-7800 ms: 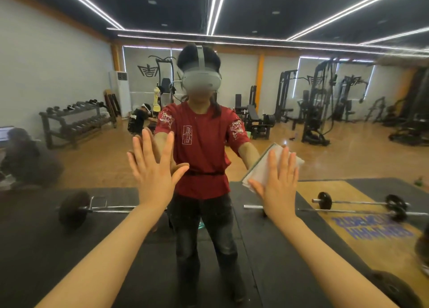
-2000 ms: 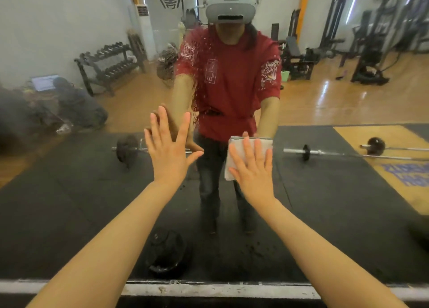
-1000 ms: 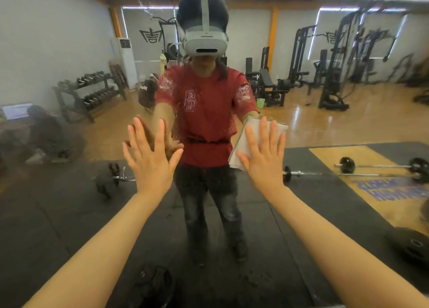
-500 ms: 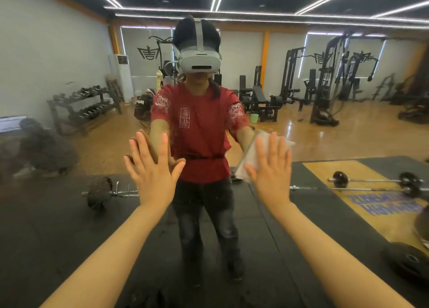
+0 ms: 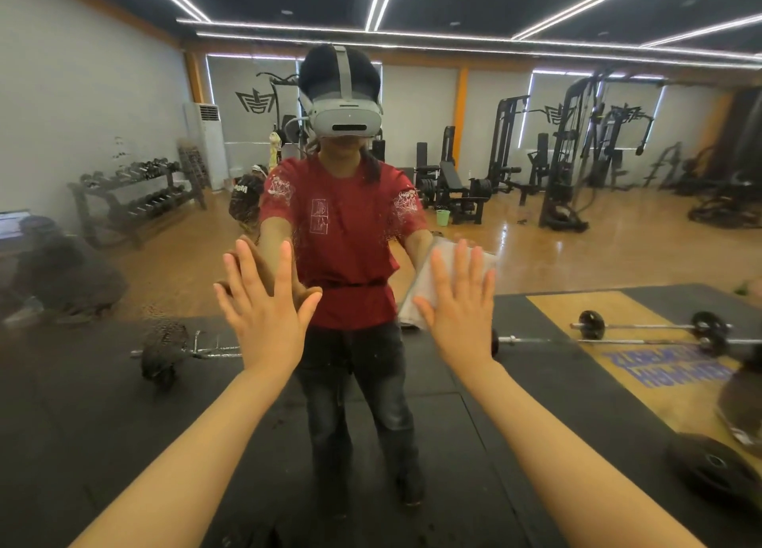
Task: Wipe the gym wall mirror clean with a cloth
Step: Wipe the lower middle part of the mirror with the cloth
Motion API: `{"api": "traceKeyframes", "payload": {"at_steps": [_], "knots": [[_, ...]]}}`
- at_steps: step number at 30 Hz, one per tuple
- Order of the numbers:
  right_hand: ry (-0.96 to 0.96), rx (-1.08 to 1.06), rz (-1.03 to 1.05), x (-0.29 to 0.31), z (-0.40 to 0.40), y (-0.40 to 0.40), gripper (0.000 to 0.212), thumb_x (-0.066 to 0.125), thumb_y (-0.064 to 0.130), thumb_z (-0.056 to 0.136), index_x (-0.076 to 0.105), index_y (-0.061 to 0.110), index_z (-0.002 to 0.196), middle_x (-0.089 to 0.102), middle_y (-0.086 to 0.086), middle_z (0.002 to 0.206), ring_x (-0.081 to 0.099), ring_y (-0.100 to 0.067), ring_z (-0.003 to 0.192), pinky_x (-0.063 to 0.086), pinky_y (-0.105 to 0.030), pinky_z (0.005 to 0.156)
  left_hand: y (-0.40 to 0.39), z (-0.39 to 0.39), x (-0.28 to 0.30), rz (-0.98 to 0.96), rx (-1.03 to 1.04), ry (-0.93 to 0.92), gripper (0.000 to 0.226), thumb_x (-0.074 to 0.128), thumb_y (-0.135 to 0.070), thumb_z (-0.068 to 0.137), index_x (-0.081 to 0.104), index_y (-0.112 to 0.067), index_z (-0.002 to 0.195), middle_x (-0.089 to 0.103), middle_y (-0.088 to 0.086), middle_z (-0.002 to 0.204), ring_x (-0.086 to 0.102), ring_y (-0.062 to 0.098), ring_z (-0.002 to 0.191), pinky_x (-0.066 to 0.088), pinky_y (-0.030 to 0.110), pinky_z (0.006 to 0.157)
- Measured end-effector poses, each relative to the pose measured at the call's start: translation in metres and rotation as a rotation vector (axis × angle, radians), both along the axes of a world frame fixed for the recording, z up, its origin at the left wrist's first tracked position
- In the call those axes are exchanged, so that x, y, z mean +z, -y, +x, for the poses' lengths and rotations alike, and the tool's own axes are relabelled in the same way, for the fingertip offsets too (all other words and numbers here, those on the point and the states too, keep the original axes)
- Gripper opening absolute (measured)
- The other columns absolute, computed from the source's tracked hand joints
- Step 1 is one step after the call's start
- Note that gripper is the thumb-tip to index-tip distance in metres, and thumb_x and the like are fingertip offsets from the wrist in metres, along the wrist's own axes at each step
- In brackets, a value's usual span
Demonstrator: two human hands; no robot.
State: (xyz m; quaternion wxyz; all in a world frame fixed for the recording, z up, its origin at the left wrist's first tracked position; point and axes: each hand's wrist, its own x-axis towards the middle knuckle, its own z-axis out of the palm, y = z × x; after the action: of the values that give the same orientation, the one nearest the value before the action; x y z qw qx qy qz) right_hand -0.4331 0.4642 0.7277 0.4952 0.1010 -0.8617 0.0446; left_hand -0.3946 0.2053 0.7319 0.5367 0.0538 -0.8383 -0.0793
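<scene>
Glass fills the whole view, and on its left portion the mirror (image 5: 103,176) carries a haze of speckled droplets and smears over the reflected dumbbell rack (image 5: 136,194) and the barbell (image 5: 173,351) on the dark mat. Next comes the left hand (image 5: 264,312), fingers straight and spread, palm flat on the pane and holding nothing — a brace, by the look of it. Just right of centre, more fine spatter shows across the reflected red shirt (image 5: 342,250). Then the right hand (image 5: 462,304), also flat with fingers straight and close together, pressing the cloth (image 5: 445,258) against the mirror rather than pinching it. The cloth is a pale folded pad, sandwiched between palm and glass, its edges showing above the fingertips and to the left of the thumb. It should be soft, light and limp — best driven by an even flat palm over its middle, since a loose corner could fold or slip out. The glass is stiff and slick, so steady moderate pressure seems wise
</scene>
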Motion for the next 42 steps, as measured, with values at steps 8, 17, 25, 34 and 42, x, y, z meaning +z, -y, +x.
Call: {"api": "traceKeyframes", "payload": {"at_steps": [8,17,25,34,42], "knots": [[0.061,-0.052,-0.538,0.075,-0.014,-0.042,0.079,0.014,0.061,0.099,0.015,0.008,0.157,0.006,-0.028,0.161,0.004,-0.046,0.149,0.008,-0.063,0.118,-0.001,-0.003,-0.001,-0.001,-0.015,0.002,0.079,0.047,-0.057,0.089,0.024,-0.022,0.156,0.009,0.031,0.159,0.01,0.051,0.146,0.014,0.072,0.11],[0.03,-0.02,-0.363,0.007,-0.01,-0.019,0.07,0.014,0.051,0.104,0.017,0.003,0.156,0.01,-0.032,0.159,0.008,-0.048,0.148,0.014,-0.066,0.116,-0.001,-0.005,-0.003,-0.009,-0.001,-0.008,0.08,0.047,-0.057,0.088,0.023,-0.022,0.155,0.009,0.03,0.159,0.009,0.049,0.146,0.014,0.071,0.11],[-0.123,0.086,-0.224,0.1,-0.017,-0.006,0.069,0.025,0.05,0.101,0.014,0.013,0.158,0.004,-0.024,0.163,-0.001,-0.043,0.15,-0.007,-0.055,0.118,0.001,-0.007,-0.003,-0.012,0.001,-0.013,0.08,0.047,-0.058,0.088,0.022,-0.023,0.156,0.009,0.029,0.159,0.009,0.048,0.146,0.015,0.072,0.109],[-0.1,0.133,0.143,-0.002,-0.011,0.007,0.075,0.041,0.044,0.095,0.009,0.016,0.157,0.007,-0.023,0.161,-0.001,-0.041,0.15,0.013,-0.065,0.115,0.002,-0.007,-0.004,-0.01,0.005,-0.014,0.08,0.047,-0.059,0.089,0.022,-0.023,0.156,0.01,0.03,0.159,0.009,0.049,0.146,0.014,0.071,0.11],[-0.205,0.15,0.086,0.11,-0.016,0.024,0.068,0.036,0.047,0.1,0.022,0.012,0.157,0.014,-0.026,0.161,0.009,-0.045,0.149,0.004,-0.06,0.119,0.0,-0.005,-0.001,-0.011,-0.021,-0.019,0.077,0.043,-0.058,0.089,0.026,-0.022,0.154,0.005,0.025,0.158,0.007,0.046,0.145,0.012,0.07,0.109]]}}
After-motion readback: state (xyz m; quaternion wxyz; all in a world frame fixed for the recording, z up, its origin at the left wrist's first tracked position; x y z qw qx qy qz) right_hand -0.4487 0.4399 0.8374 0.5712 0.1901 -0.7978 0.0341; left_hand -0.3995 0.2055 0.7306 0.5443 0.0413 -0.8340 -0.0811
